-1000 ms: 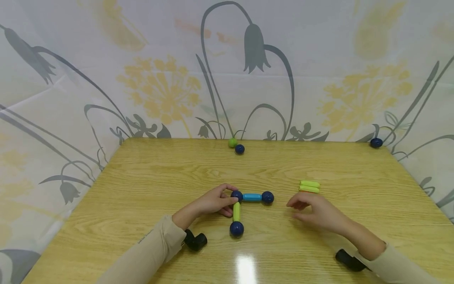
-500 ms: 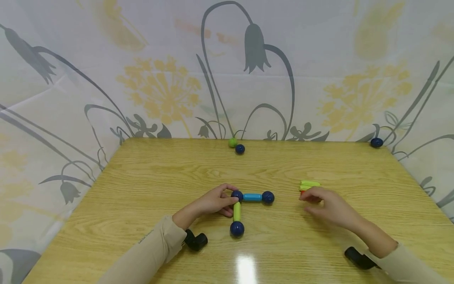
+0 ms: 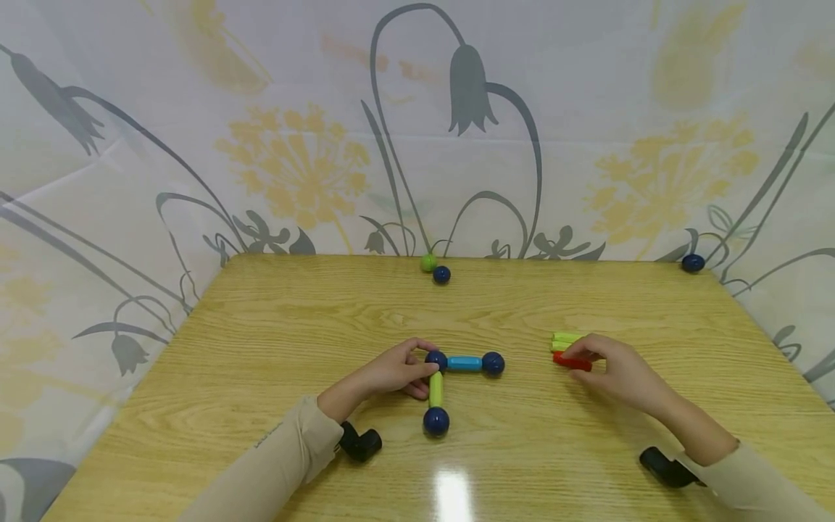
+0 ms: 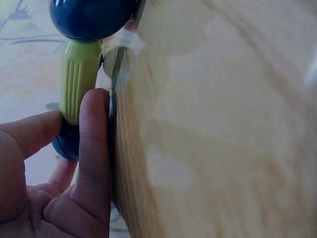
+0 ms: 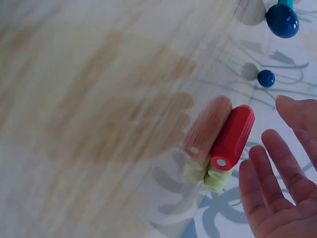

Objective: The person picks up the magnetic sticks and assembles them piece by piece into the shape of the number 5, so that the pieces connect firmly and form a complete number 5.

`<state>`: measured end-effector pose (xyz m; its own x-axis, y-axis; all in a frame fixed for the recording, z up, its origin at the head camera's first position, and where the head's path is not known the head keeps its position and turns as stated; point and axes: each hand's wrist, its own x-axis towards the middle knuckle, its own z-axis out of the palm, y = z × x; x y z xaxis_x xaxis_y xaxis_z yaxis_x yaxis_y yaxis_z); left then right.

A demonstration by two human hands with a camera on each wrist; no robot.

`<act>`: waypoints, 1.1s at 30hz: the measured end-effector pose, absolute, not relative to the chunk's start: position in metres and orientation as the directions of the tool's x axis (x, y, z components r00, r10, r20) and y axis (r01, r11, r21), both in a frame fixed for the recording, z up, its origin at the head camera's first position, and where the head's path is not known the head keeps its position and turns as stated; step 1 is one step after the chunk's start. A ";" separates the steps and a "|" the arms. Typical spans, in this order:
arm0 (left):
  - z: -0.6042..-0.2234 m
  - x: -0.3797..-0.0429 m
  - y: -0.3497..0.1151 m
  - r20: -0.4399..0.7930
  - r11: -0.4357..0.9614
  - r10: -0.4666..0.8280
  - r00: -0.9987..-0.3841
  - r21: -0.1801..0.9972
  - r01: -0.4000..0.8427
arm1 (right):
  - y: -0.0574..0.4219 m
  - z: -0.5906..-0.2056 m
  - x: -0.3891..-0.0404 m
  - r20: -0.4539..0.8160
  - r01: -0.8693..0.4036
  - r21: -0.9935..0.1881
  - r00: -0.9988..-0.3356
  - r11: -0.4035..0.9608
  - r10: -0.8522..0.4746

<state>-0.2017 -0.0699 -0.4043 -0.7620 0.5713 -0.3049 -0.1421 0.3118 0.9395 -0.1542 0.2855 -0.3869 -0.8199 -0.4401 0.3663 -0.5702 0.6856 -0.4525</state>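
My left hand [image 3: 399,370] pinches the navy corner ball [image 3: 437,358] between thumb and forefinger. From that ball a blue rod [image 3: 464,363] runs right to a second navy ball [image 3: 493,363], and a lime-green rod [image 3: 435,390] runs towards me to a third [image 3: 435,421]. The left wrist view shows the fingers at the far end of the lime rod [image 4: 79,82]. My right hand [image 3: 616,370] hovers at a red rod [image 3: 575,365], fingertips overlapping it in the head view. In the right wrist view its fingers are spread beside the red rod [image 5: 233,138].
Lime-green rods [image 3: 565,341] lie just behind the red one. At the table's back edge are a green ball [image 3: 428,262] and a navy ball [image 3: 441,274], with another navy ball [image 3: 693,262] at the back right corner. A patterned cloth [image 3: 417,174] hangs behind the table [image 3: 313,312].
My right hand has moved right, from beside the joined pieces to the red rod, which now shows more fully. The left hand and its pieces have stayed put.
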 end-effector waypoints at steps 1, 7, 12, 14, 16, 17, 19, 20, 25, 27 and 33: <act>-0.404 -0.202 -0.070 -0.306 0.312 0.571 -0.762 0.939 -0.144 | 0.286 -0.387 -0.154 0.362 -0.568 -0.451 -0.822 0.689 -0.441; -0.403 -0.202 -0.070 -0.309 0.315 0.569 -0.762 0.938 -0.145 | 0.288 -0.387 -0.155 0.332 -0.559 -0.446 -0.829 0.699 -0.451; -0.402 -0.202 -0.070 -0.307 0.317 0.571 -0.761 0.938 -0.140 | 0.288 -0.386 -0.157 0.265 -0.517 -0.496 -0.855 0.698 -0.445; -0.401 -0.201 -0.070 -0.304 0.317 0.571 -0.762 0.939 -0.137 | 0.287 -0.387 -0.158 0.226 -0.495 -0.511 -0.866 0.703 -0.445; -0.401 -0.201 -0.070 -0.303 0.318 0.571 -0.763 0.939 -0.135 | 0.285 -0.387 -0.158 0.188 -0.477 -0.519 -0.873 0.709 -0.449; -0.401 -0.200 -0.070 -0.303 0.318 0.571 -0.763 0.939 -0.134 | 0.285 -0.387 -0.158 0.168 -0.470 -0.524 -0.875 0.710 -0.454; -0.401 -0.200 -0.070 -0.302 0.317 0.571 -0.764 0.939 -0.134 | 0.283 -0.387 -0.158 0.140 -0.462 -0.536 -0.874 0.706 -0.465; -0.401 -0.200 -0.070 -0.302 0.317 0.570 -0.764 0.939 -0.134 | 0.282 -0.386 -0.158 0.133 -0.463 -0.538 -0.872 0.704 -0.471; -0.401 -0.200 -0.070 -0.296 0.311 0.575 -0.763 0.941 -0.131 | 0.276 -0.386 -0.156 0.119 -0.483 -0.562 -0.851 0.671 -0.512; -0.400 -0.200 -0.070 -0.296 0.310 0.575 -0.763 0.941 -0.132 | 0.272 -0.386 -0.156 0.116 -0.490 -0.577 -0.841 0.654 -0.528; -0.401 -0.200 -0.070 -0.306 0.318 0.562 -0.768 0.938 -0.141 | 0.260 -0.389 -0.152 0.142 -0.530 -0.603 -0.807 0.596 -0.573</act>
